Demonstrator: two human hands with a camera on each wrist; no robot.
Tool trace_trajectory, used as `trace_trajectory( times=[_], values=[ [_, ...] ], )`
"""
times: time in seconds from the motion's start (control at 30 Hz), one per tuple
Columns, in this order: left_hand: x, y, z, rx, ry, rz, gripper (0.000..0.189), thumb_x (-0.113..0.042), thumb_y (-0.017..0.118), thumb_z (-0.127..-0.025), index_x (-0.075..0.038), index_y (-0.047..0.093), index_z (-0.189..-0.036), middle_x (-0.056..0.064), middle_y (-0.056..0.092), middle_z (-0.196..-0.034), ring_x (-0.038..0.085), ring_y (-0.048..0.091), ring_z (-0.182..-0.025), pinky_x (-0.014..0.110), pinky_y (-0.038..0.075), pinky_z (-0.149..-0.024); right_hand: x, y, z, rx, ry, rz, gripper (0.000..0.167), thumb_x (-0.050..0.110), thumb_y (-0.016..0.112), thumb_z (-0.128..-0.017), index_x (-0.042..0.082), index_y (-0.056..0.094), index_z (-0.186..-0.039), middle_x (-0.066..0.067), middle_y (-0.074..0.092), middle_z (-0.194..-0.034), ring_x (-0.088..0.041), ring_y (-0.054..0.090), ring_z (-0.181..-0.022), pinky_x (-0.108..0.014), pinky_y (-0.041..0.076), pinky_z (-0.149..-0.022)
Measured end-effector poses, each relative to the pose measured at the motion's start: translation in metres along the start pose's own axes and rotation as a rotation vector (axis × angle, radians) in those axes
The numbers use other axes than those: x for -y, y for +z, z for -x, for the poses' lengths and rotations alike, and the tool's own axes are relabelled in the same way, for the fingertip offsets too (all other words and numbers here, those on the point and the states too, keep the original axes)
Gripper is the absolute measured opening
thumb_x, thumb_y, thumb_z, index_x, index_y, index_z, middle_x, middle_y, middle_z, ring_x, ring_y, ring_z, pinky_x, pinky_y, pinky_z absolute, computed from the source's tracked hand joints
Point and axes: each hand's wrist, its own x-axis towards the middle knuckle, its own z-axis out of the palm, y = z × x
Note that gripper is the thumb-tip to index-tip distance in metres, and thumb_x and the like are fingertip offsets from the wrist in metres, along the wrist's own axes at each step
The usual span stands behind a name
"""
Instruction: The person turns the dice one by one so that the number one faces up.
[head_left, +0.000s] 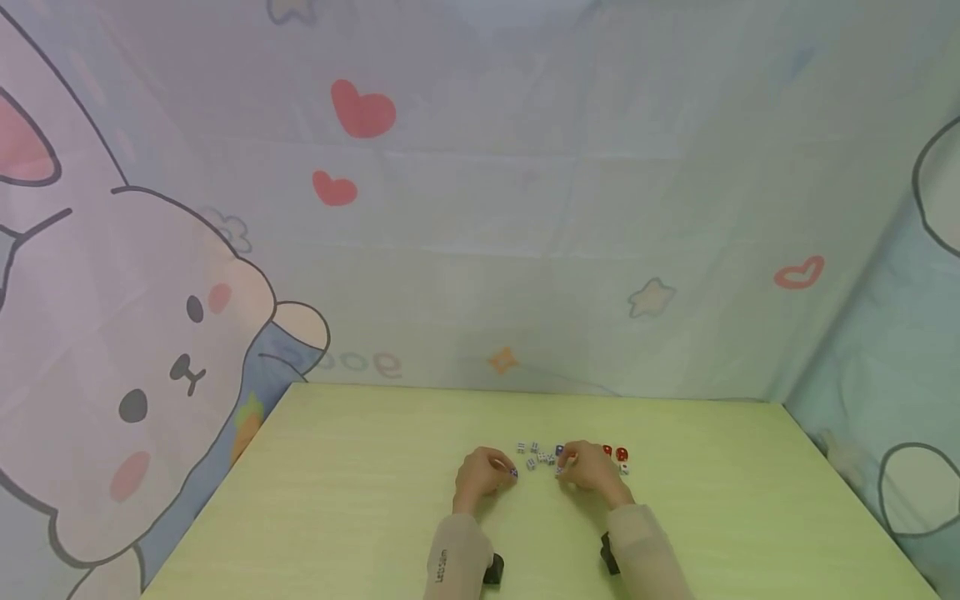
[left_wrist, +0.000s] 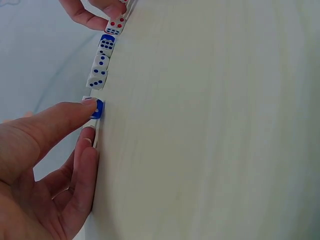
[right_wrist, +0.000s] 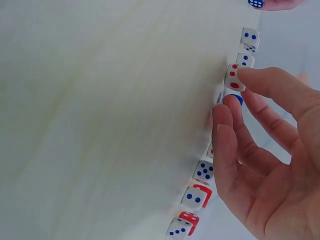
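My left hand (head_left: 480,475) pinches a blue die (left_wrist: 98,110) between thumb and fingers, low over the table. My right hand (head_left: 592,468) holds a white die with red dots (right_wrist: 233,78) between its thumb and fingertips. Between the hands lie several white dice (head_left: 532,464) with blue dots. Beside the right hand's fingers, a blue die (head_left: 559,450) is partly hidden. Past that hand are red dice (head_left: 622,454) and white dice (right_wrist: 204,170); the hand covers part of this group.
The pale yellow-green table (head_left: 360,483) extends around both hands. A printed cloth backdrop (head_left: 525,208) hangs behind it and along the sides. Dark straps with small black blocks (head_left: 493,570) sit at the wrists, below the light sleeves (head_left: 459,550).
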Motion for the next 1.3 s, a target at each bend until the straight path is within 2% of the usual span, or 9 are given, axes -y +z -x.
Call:
trace_trajectory(
  times=[0.23, 0.57, 0.83, 1.3],
  values=[
    [-0.0005, -0.0003, -0.0003, -0.003, 0.004, -0.010, 0.008, -0.014, 0.074, -0.068, -0.013, 0.068, -0.074, -0.001, 0.063, -0.071, 0.011, 0.050, -0.049, 0.024, 0.039, -0.046, -0.0035, 0.0006, 0.0005, 0.009, 0.022, -0.014, 0.016, 0.012, 0.072, -0.070, 0.007, 0.063, -0.083, -0.007, 0.064, -0.083, -0.012, 0.052, -0.056, -0.024, 0.041, -0.049],
    [-0.0003, 0.0002, 0.0014, -0.001, 0.007, 0.008, 0.009, -0.013, 0.074, -0.068, -0.012, 0.068, -0.076, 0.001, 0.063, -0.073, 0.012, 0.050, -0.051, 0.024, 0.040, -0.047, -0.0097, 0.0055, -0.0009, -0.001, 0.017, -0.006, 0.015, 0.014, 0.073, -0.069, 0.010, 0.062, -0.079, -0.005, 0.063, -0.080, -0.012, 0.049, -0.053, -0.024, 0.039, -0.047],
    [-0.0015, 0.0003, -0.0003, -0.007, -0.021, -0.011, 0.009, -0.015, 0.074, -0.068, -0.014, 0.068, -0.074, -0.001, 0.063, -0.072, 0.010, 0.050, -0.050, 0.022, 0.039, -0.048, -0.0094, 0.0044, -0.0011, 0.009, 0.026, -0.041, 0.015, 0.013, 0.073, -0.070, 0.009, 0.062, -0.078, -0.003, 0.062, -0.077, -0.013, 0.050, -0.054, -0.024, 0.040, -0.048],
    [-0.0016, 0.0010, 0.0014, -0.020, -0.008, -0.019, 0.008, -0.014, 0.075, -0.068, -0.014, 0.069, -0.074, 0.000, 0.064, -0.073, 0.011, 0.051, -0.051, 0.023, 0.040, -0.047, -0.0060, 0.0030, -0.0014, 0.006, 0.000, -0.021, 0.014, 0.014, 0.072, -0.070, 0.010, 0.061, -0.077, -0.003, 0.061, -0.074, -0.012, 0.049, -0.053, -0.025, 0.038, -0.048]
  ],
)
